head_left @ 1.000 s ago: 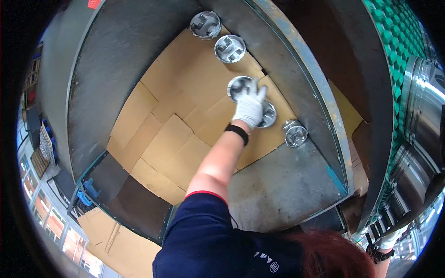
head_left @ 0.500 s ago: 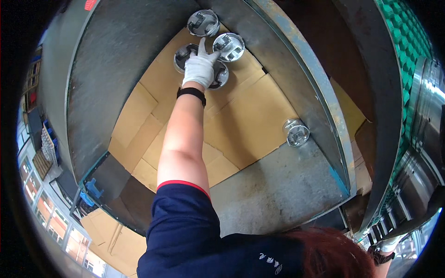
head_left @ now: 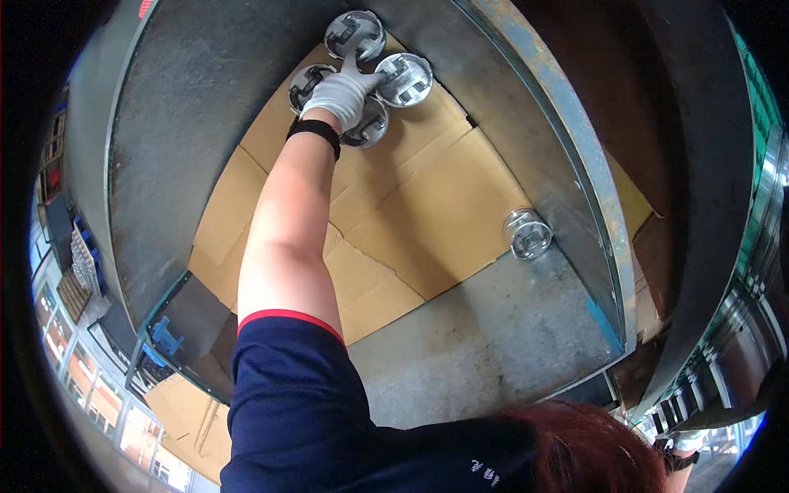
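Observation:
My left hand [head_left: 343, 90], in a white glove, reaches into a metal bin among a cluster of metal pistons. Its index finger and thumb are spread apart. The finger lies at the near edge of the far piston [head_left: 355, 31], and the thumb points to the right piston [head_left: 404, 80]. Under or beside the palm are the left piston [head_left: 308, 82] and the near piston [head_left: 370, 125], both partly covered. Their hollow sides face up. My right hand [head_left: 689, 437], also white-gloved, shows at the lower right edge beside shiny metal parts; its fingers are hidden.
Brown cardboard [head_left: 427, 205] lines part of the bin floor. A lone piston [head_left: 528, 236] lies near the right wall [head_left: 534, 107], at the cardboard's edge. Bare metal floor [head_left: 460, 345] lies nearer me. A blue clamp-like part [head_left: 164, 335] is at the left corner.
My left hand has shifted left and slightly away. The left and near pistons have moved the same way, closer to the far one. The lone piston stays where it was.

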`<state>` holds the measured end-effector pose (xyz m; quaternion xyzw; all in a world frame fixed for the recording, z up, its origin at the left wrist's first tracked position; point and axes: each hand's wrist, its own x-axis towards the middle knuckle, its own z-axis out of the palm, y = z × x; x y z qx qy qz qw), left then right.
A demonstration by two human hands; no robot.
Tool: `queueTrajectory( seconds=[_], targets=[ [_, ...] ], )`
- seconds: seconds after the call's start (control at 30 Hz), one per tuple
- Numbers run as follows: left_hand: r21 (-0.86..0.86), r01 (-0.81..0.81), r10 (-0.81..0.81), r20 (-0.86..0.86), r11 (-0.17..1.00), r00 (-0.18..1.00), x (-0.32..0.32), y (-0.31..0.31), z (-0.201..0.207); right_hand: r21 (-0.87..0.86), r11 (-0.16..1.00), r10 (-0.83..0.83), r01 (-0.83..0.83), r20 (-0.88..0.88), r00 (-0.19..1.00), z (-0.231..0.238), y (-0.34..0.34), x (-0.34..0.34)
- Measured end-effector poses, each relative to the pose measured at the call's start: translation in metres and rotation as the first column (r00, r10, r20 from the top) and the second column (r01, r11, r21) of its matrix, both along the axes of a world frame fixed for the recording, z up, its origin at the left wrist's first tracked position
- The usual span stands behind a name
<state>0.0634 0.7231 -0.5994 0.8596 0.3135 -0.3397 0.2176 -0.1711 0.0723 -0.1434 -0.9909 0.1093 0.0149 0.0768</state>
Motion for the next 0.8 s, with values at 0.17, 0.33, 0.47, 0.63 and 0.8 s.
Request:
queueTrajectory(
  seconds=[0.17, 0.33, 0.47, 0.63, 0.8],
  targets=[
    [0.046, 0.531, -0.532, 0.028, 0.846, 0.846, -0.018, 0.022, -0.03, -0.004, 1.0, -0.003, 0.003, 0.003, 1.0, 0.0, -0.002, 0.0],
    [-0.025, 0.266, -0.266, 0.002, 0.964, 0.964, -0.003, 0.001, -0.006, -0.01, 1.0, -0.012, 0.012, 0.009, 1.0, 0.001, 0.0, -0.003],
    [-0.016, 0.388, -0.388, 0.016, 0.921, 0.922, -0.006, 0.016, -0.02, -0.001, 1.0, -0.011, 0.011, 0.013, 1.0, 0.0, -0.002, -0.003],
    [0.079, 0.611, -0.616, 0.107, 0.788, 0.78, -0.021, 0.01, -0.013, -0.005, 1.0, -0.025, 0.025, 0.011, 1.0, 0.001, -0.003, -0.004],
    [0.123, 0.639, -0.65, 0.183, 0.76, 0.738, -0.037, -0.007, 0.013, -0.005, 0.999, -0.032, 0.032, 0.01, 0.999, 0.002, -0.004, -0.003]
  ],
)
